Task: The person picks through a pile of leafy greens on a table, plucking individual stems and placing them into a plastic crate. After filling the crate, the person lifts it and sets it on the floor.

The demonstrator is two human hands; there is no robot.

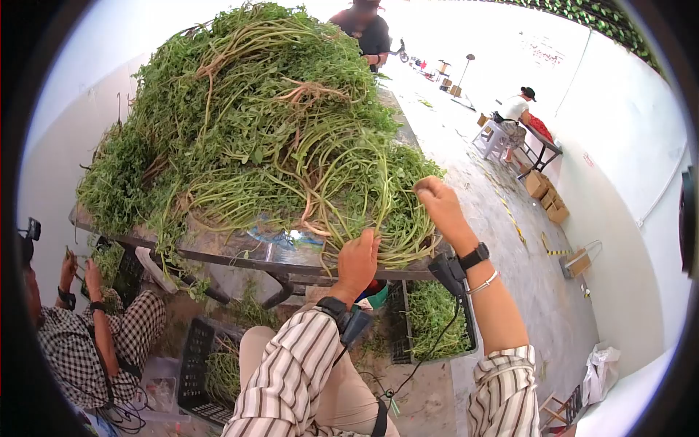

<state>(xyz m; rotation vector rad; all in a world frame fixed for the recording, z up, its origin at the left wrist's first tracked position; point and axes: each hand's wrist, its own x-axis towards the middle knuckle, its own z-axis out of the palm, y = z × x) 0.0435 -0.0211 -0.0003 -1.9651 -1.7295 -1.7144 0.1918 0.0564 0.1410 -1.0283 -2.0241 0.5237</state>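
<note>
A big heap of leafy green stems (269, 138) covers the table (204, 240) in front of me. Against its front edge, my left hand (357, 261) is closed, with thumb and fingers together beside the lower stems; what it grips is hidden. Farther right and a little higher, my right hand (443, 207) has its fingers curled into a pinch at the heap's right side. Anything between those fingertips is too small to make out. Long pale green stems bend around between the two hands, and some reddish roots (309, 211) lie just left of them.
Below the table stand a black crate of greens (437, 320) at right and another black crate (196, 371) at left. A person in a checkered shirt (80, 349) sits close on the left. Another person (364, 36) stands behind the heap; a third (515, 113) sits far right.
</note>
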